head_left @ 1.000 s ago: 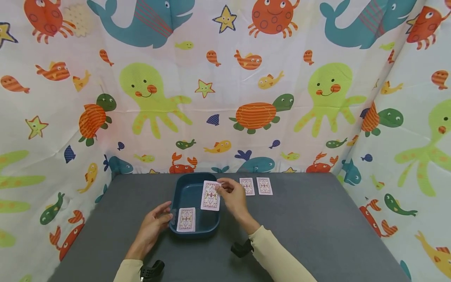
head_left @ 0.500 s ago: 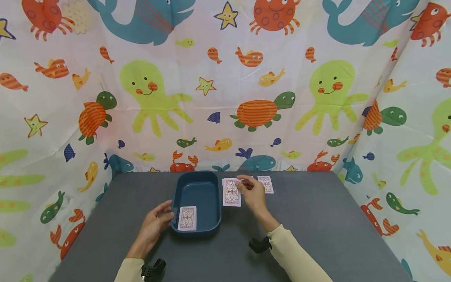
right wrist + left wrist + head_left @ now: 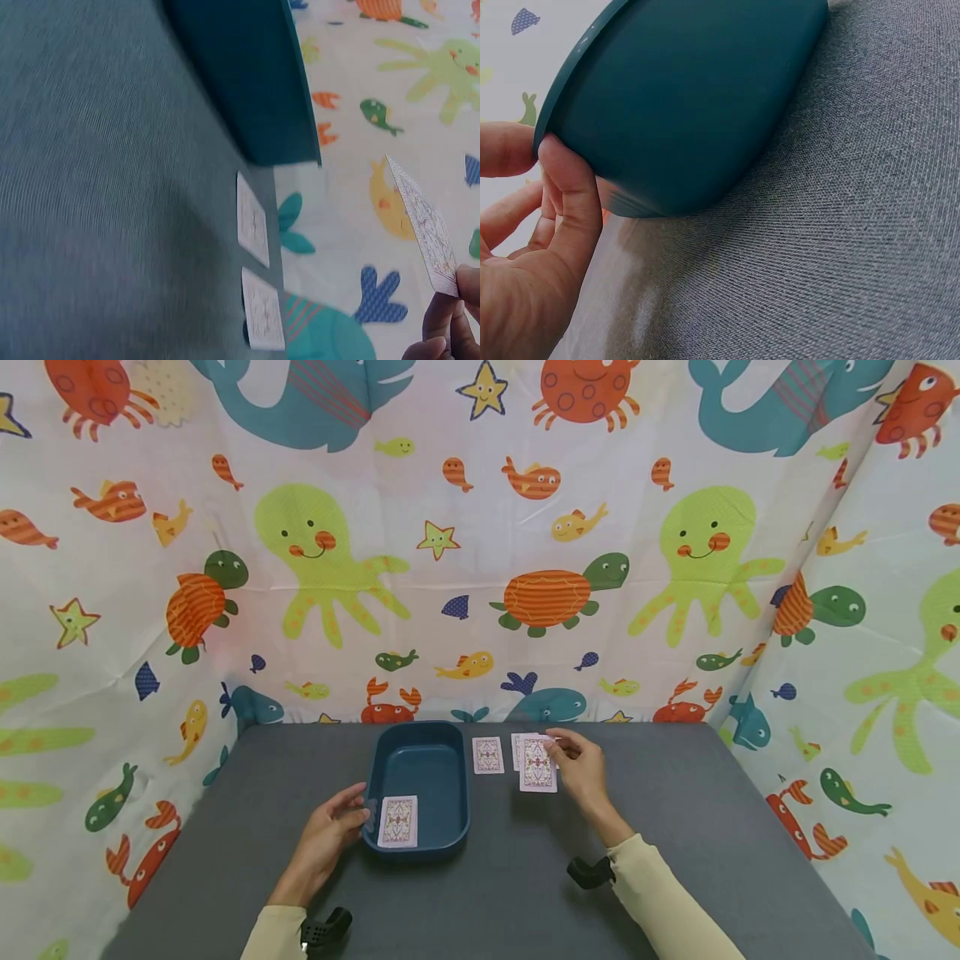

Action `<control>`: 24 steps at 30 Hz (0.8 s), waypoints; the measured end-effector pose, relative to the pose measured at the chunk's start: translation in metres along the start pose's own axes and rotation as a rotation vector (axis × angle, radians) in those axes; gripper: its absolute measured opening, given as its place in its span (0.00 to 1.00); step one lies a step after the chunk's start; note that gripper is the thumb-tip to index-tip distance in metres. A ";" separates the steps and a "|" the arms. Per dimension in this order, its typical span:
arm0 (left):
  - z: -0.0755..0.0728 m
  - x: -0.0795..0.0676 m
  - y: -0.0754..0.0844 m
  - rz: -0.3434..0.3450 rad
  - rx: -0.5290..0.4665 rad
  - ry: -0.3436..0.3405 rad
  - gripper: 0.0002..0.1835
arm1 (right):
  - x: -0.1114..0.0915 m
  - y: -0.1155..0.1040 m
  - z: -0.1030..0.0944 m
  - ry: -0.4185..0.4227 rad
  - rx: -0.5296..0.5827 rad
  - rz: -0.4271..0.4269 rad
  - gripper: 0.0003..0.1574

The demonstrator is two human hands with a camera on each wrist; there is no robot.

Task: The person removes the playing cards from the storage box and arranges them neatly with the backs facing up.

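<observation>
My left hand [image 3: 333, 827] pinches the left rim of a dark teal tray [image 3: 463, 810] between thumb and fingers, as the left wrist view shows at close range. A patterned playing card [image 3: 397, 831] lies back up in the tray's near left corner. With my right hand [image 3: 583, 770] I pinch another playing card [image 3: 537, 767] by its edge, held up above the table in the right wrist view. Behind it, a card on the table [image 3: 516, 752] is partly covered in the head view. One more card [image 3: 487, 755] lies just right of the tray.
The grey table [image 3: 480, 910] runs back to a white cloth [image 3: 480, 602] printed with sea animals, which also hangs along both sides. Black wrist cameras [image 3: 590, 872] sit beside the sleeves.
My right hand has carried the held card from over the tray rightward, past the first card on the table to the second. My left hand has stayed at the tray's rim.
</observation>
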State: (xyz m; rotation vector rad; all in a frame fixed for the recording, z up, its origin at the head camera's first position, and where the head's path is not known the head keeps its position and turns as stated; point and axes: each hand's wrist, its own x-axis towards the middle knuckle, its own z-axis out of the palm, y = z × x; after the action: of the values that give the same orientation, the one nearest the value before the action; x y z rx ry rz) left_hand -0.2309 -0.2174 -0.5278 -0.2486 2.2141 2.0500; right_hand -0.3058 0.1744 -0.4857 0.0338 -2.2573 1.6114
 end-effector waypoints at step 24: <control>0.000 0.001 0.003 -0.020 0.003 0.012 0.29 | 0.039 0.050 -0.059 0.029 -0.152 0.113 0.16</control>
State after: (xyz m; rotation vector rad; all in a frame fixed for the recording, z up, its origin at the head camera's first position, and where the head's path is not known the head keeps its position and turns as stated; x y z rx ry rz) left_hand -0.2326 -0.2171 -0.5255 -0.2817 2.2128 2.0397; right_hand -0.3370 0.2534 -0.5028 -0.1580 -2.3909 1.4795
